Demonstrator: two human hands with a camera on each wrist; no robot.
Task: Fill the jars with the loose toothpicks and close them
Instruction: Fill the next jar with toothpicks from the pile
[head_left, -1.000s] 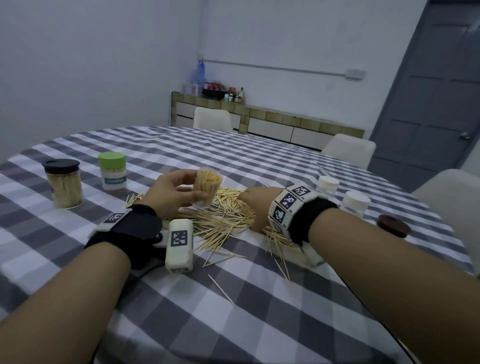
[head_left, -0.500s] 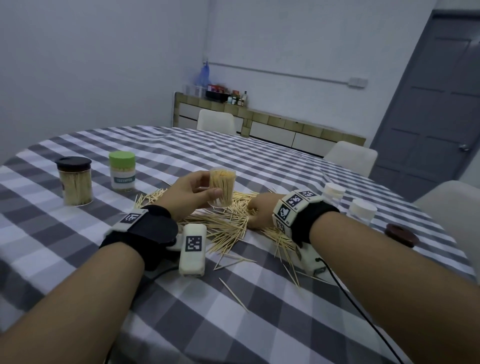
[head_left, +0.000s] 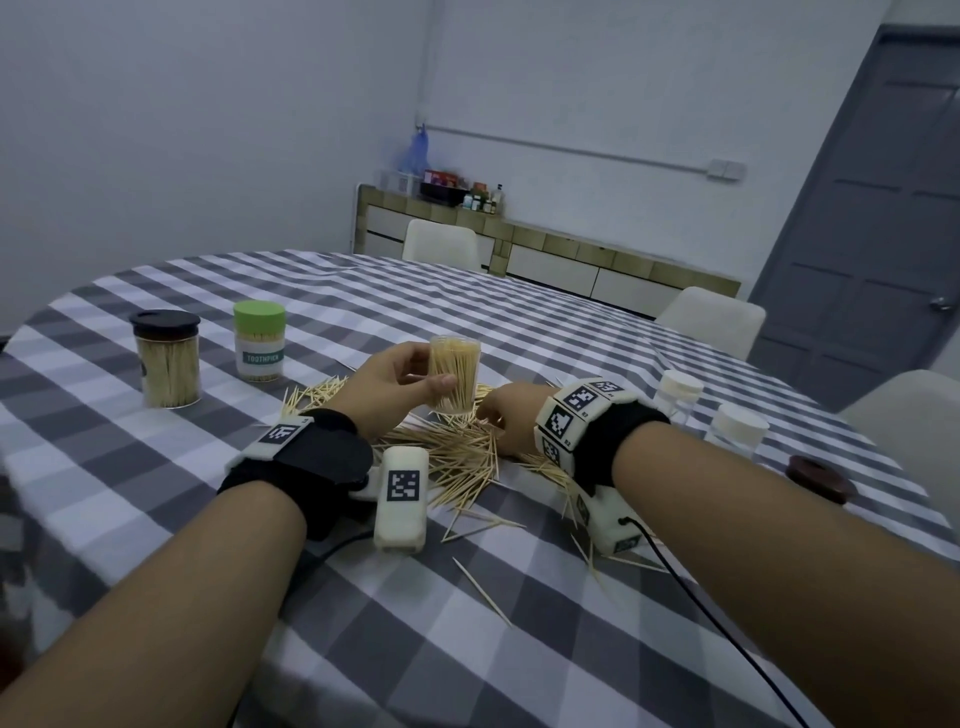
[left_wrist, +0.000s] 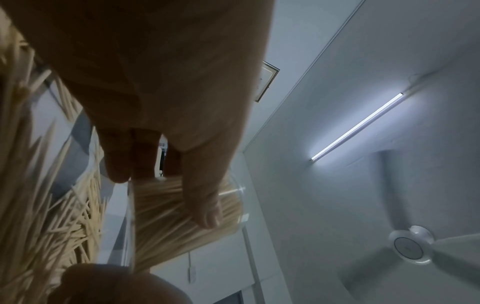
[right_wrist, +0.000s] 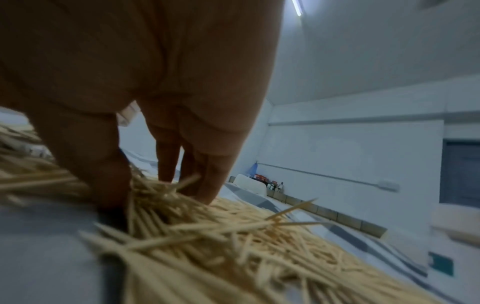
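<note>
My left hand (head_left: 400, 387) grips a clear lidless jar (head_left: 456, 375) full of toothpicks, held upright just above the pile. In the left wrist view the thumb and fingers wrap the jar (left_wrist: 187, 222). A heap of loose toothpicks (head_left: 457, 452) covers the checked cloth between my hands. My right hand (head_left: 506, 418) is down on the heap beside the jar; in the right wrist view its thumb and fingers (right_wrist: 166, 164) pinch a bunch of toothpicks (right_wrist: 155, 193).
A black-lidded jar (head_left: 166, 358) and a green-lidded jar (head_left: 258, 340), both filled, stand at the left. Two white-capped jars (head_left: 678, 389) (head_left: 737, 428) and a dark brown lid (head_left: 818, 478) sit at the right. Stray toothpicks (head_left: 480, 590) lie near me. Chairs ring the round table (head_left: 519, 322).
The left hand has turned the jar from tilted to upright and raised it slightly. The right hand stayed on the heap, closing its fingers into the toothpicks.
</note>
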